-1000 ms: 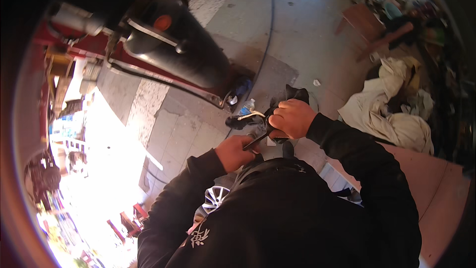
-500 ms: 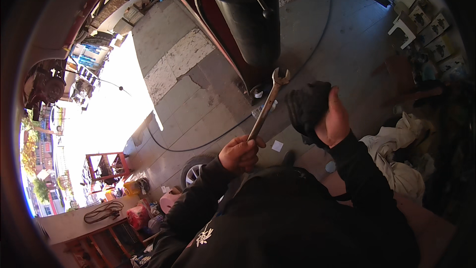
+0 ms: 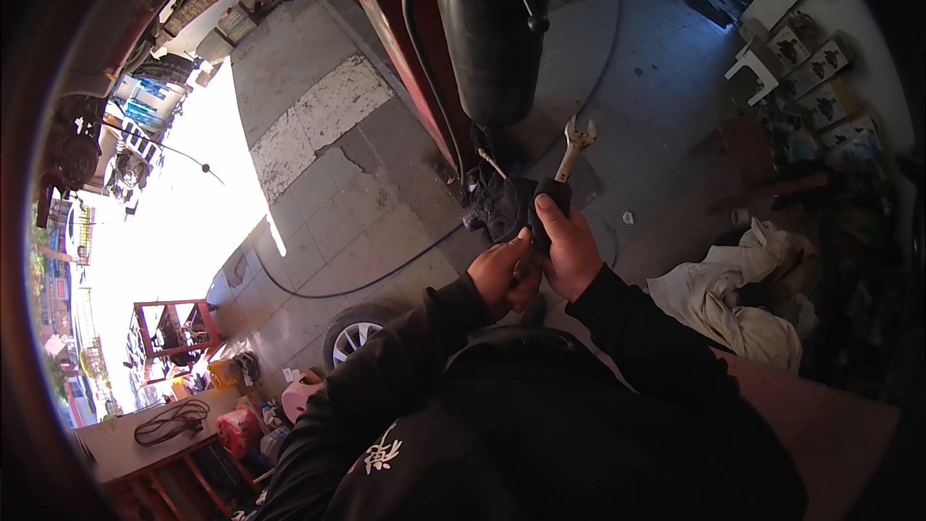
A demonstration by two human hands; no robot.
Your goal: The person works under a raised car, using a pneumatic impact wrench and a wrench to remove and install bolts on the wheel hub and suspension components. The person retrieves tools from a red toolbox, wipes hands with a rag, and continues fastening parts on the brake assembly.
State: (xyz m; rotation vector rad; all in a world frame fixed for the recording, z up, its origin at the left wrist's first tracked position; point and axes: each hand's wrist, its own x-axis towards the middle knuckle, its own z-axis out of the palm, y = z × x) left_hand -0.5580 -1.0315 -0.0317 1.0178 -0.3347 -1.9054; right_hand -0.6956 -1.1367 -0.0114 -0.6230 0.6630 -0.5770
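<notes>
In front of my body, my right hand [image 3: 571,253] is closed round a black cloth [image 3: 506,207] wrapped about the shaft of an open-ended wrench [image 3: 577,147]. The wrench's jaw sticks up and to the right above the cloth. Close against it, my left hand [image 3: 500,275] is closed at the lower end of the wrench, its thumb touching the cloth. The fingers and cloth hide most of the shaft. Whether the cloth is a glove or a rag I cannot tell.
Ahead stands a dark cylindrical tank [image 3: 490,48] beside a red post [image 3: 391,24]. A black hose [image 3: 386,280] curves over the tiled floor. To the right lies a pale cloth heap [image 3: 733,294]; at the left are a wheel [image 3: 359,336] and a bench [image 3: 125,439] with coiled cable [image 3: 172,422].
Both hands have come together. The wrench, held up in my left hand before, has moved right and now passes through the black cloth in my right hand. The view has shifted slightly.
</notes>
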